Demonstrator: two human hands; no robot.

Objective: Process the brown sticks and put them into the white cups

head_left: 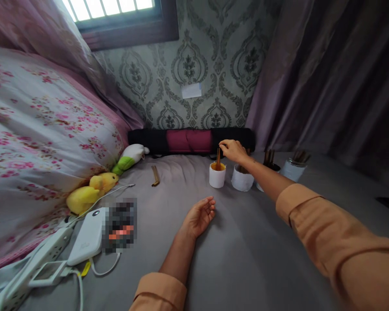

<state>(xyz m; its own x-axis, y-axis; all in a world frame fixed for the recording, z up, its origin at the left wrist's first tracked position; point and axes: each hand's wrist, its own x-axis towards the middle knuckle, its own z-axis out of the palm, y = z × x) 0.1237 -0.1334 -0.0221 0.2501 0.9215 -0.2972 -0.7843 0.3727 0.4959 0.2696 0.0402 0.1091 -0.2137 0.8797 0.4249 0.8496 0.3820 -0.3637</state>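
Observation:
My right hand [233, 150] pinches the top of a thin brown stick [218, 160] that stands upright in a white cup with a yellow inside [217, 177]. Under my right wrist is a second white-wrapped cup [242, 181], its contents partly hidden by my arm. My left hand [201, 217] rests on the grey sheet in front of the cups, fingers loosely curled and holding nothing. Left of the cups, a few brown sticks [155, 176] lie together on the sheet.
Two more containers with sticks, a dark-rimmed cup [272, 166] and a pale can [293, 169], stand at right. A black and maroon roll [189, 141] lies along the wall. On the left are plush toys [90, 192], a power bank [87, 236], cables and a power strip [42, 263].

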